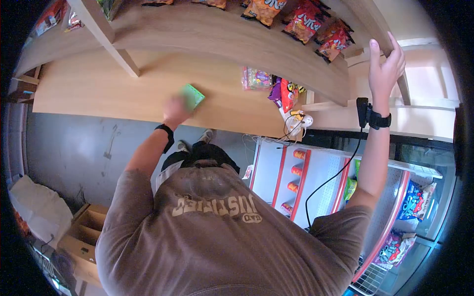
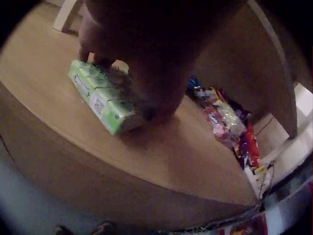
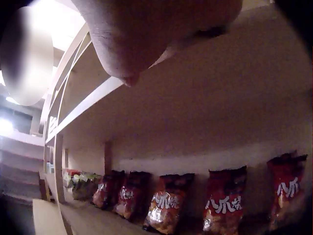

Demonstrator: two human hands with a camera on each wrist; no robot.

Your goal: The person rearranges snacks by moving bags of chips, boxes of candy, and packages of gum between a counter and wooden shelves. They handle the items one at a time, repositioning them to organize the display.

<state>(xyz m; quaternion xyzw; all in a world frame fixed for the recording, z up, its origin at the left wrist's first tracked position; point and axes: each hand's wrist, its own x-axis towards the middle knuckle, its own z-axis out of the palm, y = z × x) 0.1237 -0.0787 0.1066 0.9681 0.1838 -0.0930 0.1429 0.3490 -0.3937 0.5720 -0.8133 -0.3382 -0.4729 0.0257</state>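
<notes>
My left hand [image 1: 176, 109], blurred in the head view, grips a green-and-white pack [image 2: 100, 98] over the wooden board [image 1: 143, 101]. Clear film seems to wrap the pack, and a square printed code shows on its side. In the left wrist view, fingers reach over the far end of the pack while the rest of the hand covers its near end. Raised at the upper right, my right hand [image 1: 386, 71] has its thumb and fingers extended beside a wooden shelf upright [image 1: 402, 86]. It holds nothing visible.
Red and orange snack bags [image 1: 303, 22] line the shelf above the board. Colourful candy packs [image 1: 256, 79] and a red bag [image 1: 289, 94] lie at the board's right end, near white cables [image 1: 296, 123]. A white rack [image 1: 316, 182] stands lower right, cardboard boxes [image 1: 86, 232] lower left.
</notes>
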